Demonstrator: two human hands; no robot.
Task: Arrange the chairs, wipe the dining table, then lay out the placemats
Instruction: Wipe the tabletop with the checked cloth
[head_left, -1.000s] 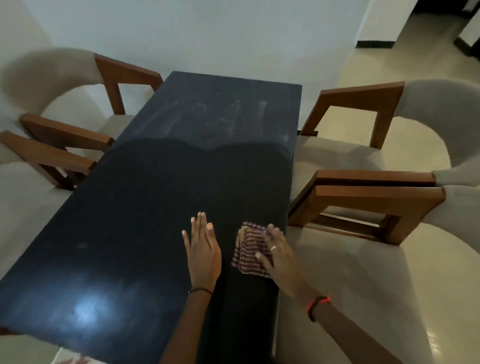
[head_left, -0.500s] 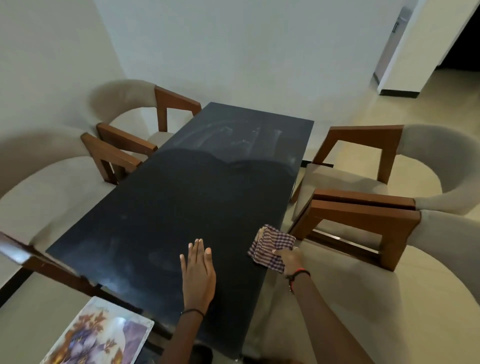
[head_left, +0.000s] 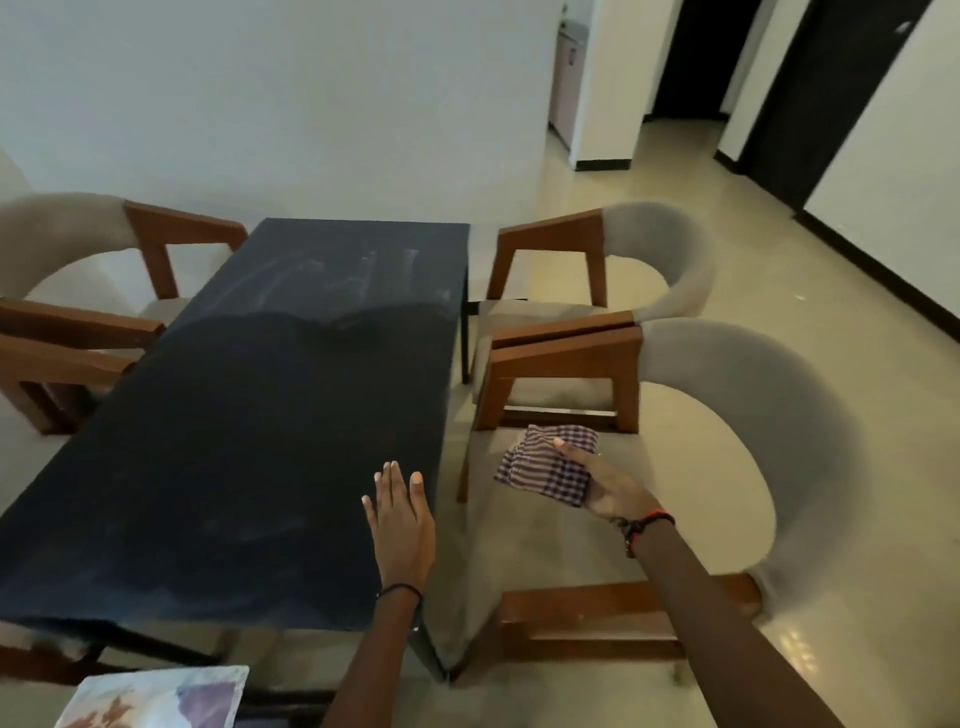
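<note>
A dark rectangular dining table fills the left-centre of the view, with pale smear marks on its far half. My left hand lies flat on the table near its right edge, fingers straight. My right hand holds a folded purple-and-white checked cloth off the table, above the seat of the near right chair. A second chair stands behind it on the right. Two more chairs stand at the table's left side. A floral placemat shows at the bottom left.
A white wall runs behind the table's far end. Tiled floor stretches to the right toward dark doorways and a black skirting line. The right chairs sit close together, wooden arms almost touching.
My right hand has carried the cloth off the table's right edge and out over the near right chair seat. My left hand stays flat on the table. The view has lifted and pulled back.
</note>
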